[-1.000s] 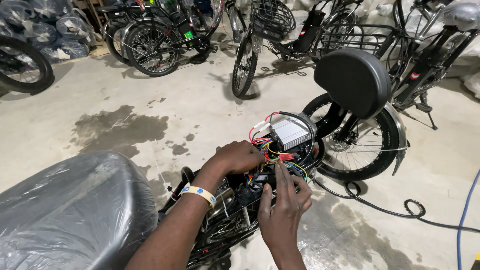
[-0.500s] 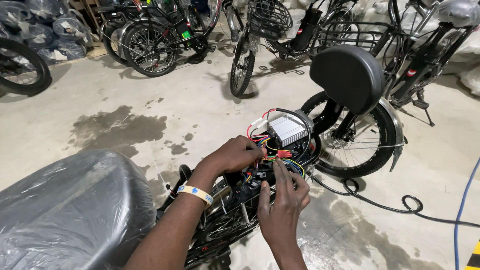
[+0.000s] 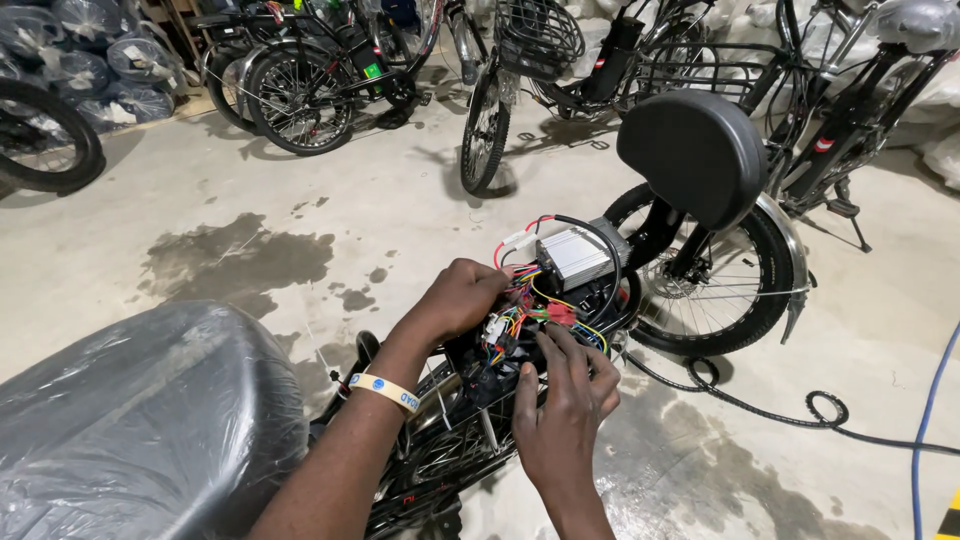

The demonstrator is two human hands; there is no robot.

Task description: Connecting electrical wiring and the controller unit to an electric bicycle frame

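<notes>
I look down at the back of an electric bicycle. A silver ribbed controller box (image 3: 572, 256) sits there in a nest of coloured wires (image 3: 530, 308) with red and white connectors. My left hand (image 3: 462, 298), a pale wristband on its wrist, grips the wire bundle just left of the box. Below the wires is my right hand (image 3: 560, 400), its fingertips pinching among them near a red connector (image 3: 558, 313). A black padded backrest (image 3: 692, 152) stands just behind the box, over the rear wheel (image 3: 715, 290).
A plastic-wrapped seat (image 3: 130, 420) fills the lower left. Several parked bicycles (image 3: 480, 90) line the far side of the concrete floor. A black cable (image 3: 790, 410) and a blue hose (image 3: 930, 400) lie on the floor at right. Dark wet stains (image 3: 235, 258) mark the concrete.
Both hands stay at the wiring; my right hand's fingers have shifted slightly among the wires. The view has drifted a little.
</notes>
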